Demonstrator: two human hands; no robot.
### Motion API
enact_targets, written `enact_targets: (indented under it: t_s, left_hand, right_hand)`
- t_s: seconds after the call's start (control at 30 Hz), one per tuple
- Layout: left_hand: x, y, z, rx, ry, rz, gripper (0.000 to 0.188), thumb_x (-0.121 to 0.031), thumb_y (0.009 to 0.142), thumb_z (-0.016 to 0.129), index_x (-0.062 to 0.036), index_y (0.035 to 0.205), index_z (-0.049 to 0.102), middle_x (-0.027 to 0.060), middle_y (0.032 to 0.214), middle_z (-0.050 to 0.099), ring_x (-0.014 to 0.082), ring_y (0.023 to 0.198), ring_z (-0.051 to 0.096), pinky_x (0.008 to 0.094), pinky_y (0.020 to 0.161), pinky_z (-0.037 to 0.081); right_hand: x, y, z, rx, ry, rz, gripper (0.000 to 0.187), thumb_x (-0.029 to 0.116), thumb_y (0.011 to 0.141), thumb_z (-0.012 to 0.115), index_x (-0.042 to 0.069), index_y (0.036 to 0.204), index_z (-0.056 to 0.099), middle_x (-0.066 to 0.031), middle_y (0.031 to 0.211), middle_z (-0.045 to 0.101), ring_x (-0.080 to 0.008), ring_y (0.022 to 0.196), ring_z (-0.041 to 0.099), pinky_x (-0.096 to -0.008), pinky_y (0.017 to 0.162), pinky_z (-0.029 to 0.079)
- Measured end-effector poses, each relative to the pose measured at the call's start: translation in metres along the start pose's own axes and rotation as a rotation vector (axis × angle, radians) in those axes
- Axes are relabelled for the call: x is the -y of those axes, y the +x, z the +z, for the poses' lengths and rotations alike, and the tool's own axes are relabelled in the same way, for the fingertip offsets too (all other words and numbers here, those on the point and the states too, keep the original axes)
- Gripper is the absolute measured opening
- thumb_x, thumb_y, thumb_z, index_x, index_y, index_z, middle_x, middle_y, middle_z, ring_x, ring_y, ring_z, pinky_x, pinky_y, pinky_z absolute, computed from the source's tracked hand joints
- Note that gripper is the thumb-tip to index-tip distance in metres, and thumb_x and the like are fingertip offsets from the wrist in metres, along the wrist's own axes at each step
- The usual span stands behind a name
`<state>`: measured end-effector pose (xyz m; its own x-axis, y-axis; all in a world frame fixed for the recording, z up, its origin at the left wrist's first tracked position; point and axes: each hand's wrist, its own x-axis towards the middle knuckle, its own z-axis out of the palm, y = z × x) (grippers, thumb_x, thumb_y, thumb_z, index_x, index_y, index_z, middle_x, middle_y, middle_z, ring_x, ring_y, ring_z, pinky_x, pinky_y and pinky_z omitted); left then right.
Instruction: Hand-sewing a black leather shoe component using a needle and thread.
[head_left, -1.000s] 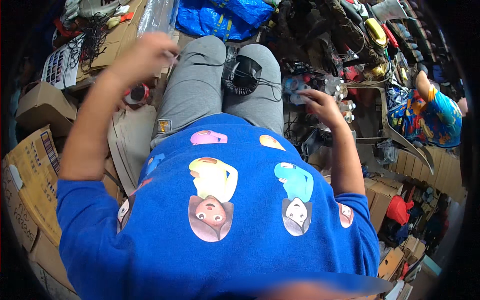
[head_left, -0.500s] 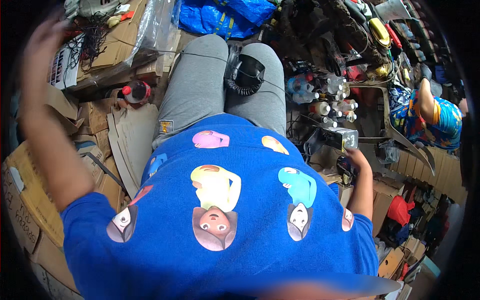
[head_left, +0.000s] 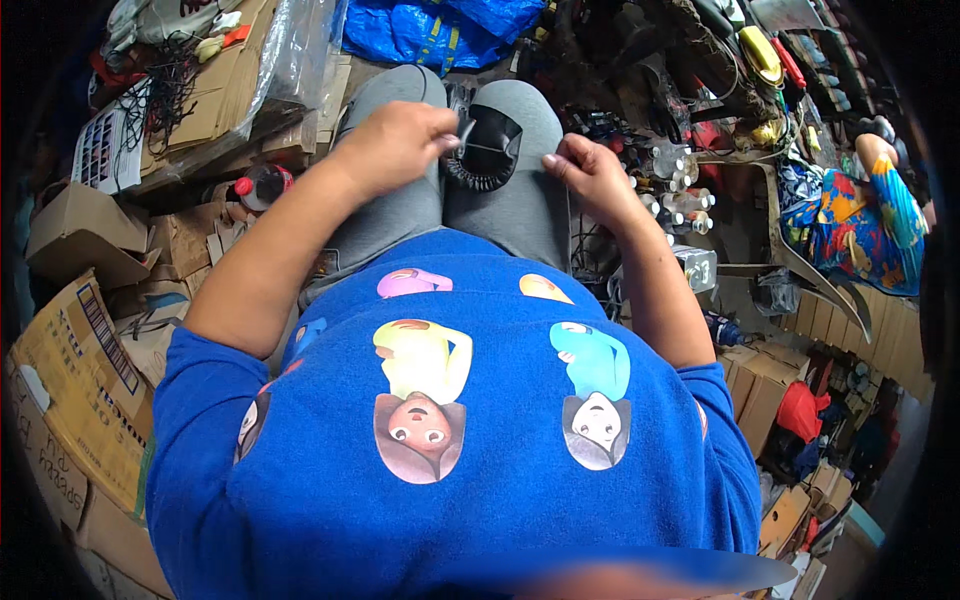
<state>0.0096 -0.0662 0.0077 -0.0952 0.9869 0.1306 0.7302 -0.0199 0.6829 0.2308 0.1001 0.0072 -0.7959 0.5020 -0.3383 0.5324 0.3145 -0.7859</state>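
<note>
Between my thighs stands a black curved piece (head_left: 484, 179) with a ridged rim and a dark hollow, perhaps part of a shoe. A thin dark thread (head_left: 425, 84) loops over my left knee, and a thin line crosses the hollow. My left hand (head_left: 400, 145) is pinched closed at the piece's left side, apparently on the thread. To its right, over my right thigh, my right hand (head_left: 592, 178) is also pinched closed, seemingly on the thread, with its fingertips apart from the piece. What lies at the fingertips is too thin to see well.
Several plastic bottles (head_left: 688, 205) stand right of my legs, near a clear square container (head_left: 695, 268). Cardboard boxes (head_left: 85, 235) crowd the left, beside a red-capped bottle (head_left: 265, 187). A blue bag (head_left: 440, 35) lies ahead. Another person's colourful sleeve (head_left: 897, 215) shows far right.
Both hands have come inward from outstretched positions, the left from far left and the right from beside the clear container. The thread no longer stretches straight across my thighs.
</note>
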Motion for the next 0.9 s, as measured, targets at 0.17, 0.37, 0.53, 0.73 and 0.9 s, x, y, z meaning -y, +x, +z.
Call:
enact_targets:
  t_s: [0.17, 0.37, 0.53, 0.73, 0.9]
  left_hand:
    - [0.017, 0.000, -0.009, -0.080, -0.128, -0.115, 0.017, -0.018, 0.084, 0.060, -0.0036, 0.093, 0.063, 0.0137, 0.089, 0.061, 0.0282, 0.083, 0.058, 0.0334, 0.074, 0.046]
    - [0.004, 0.044, 0.017, 0.029, -0.187, 0.221, 0.020, -0.014, 0.080, 0.064, -0.0052, 0.098, 0.065, 0.0103, 0.099, 0.063, 0.0241, 0.093, 0.059, 0.0323, 0.082, 0.046]
    - [-0.001, 0.071, 0.021, 0.381, -0.268, -0.010, 0.020, -0.015, 0.077, 0.067, -0.0045, 0.095, 0.065, 0.0092, 0.094, 0.064, 0.0214, 0.089, 0.060, 0.0317, 0.080, 0.046]
    - [0.011, 0.074, 0.028, 0.527, -0.527, -0.112, 0.019, -0.015, 0.078, 0.067, -0.0014, 0.091, 0.064, 0.0045, 0.083, 0.065, 0.0125, 0.079, 0.059, 0.0280, 0.075, 0.046]
    - [0.016, 0.073, 0.033, 0.554, -0.688, -0.200, 0.019, -0.014, 0.079, 0.066, -0.0005, 0.092, 0.065, 0.0025, 0.083, 0.064, 0.0102, 0.078, 0.057, 0.0264, 0.075, 0.046]
  right_hand:
    - [-0.014, -0.005, -0.014, -0.029, 0.141, 0.069, 0.021, 0.020, 0.089, 0.059, 0.002, 0.098, 0.061, -0.0058, 0.084, 0.058, -0.0115, 0.076, 0.052, -0.0265, 0.074, 0.043]
    - [-0.005, 0.005, -0.029, -0.027, 0.075, -0.077, 0.021, 0.007, 0.083, 0.062, 0.007, 0.103, 0.067, -0.0053, 0.097, 0.062, -0.0112, 0.086, 0.060, -0.0245, 0.076, 0.047]
    - [0.007, 0.016, -0.021, -0.001, -0.017, -0.153, 0.014, 0.006, 0.075, 0.070, 0.005, 0.089, 0.070, -0.0023, 0.086, 0.063, -0.0097, 0.078, 0.060, -0.0255, 0.071, 0.048]
    - [-0.006, 0.023, -0.010, 0.018, -0.019, -0.221, 0.014, 0.009, 0.073, 0.074, 0.007, 0.087, 0.071, -0.0001, 0.080, 0.059, -0.0093, 0.074, 0.054, -0.0246, 0.067, 0.045]
    - [-0.018, 0.022, 0.003, 0.017, 0.076, -0.230, 0.015, 0.009, 0.072, 0.074, 0.008, 0.087, 0.071, -0.0006, 0.080, 0.059, -0.0107, 0.073, 0.054, -0.0249, 0.067, 0.045]
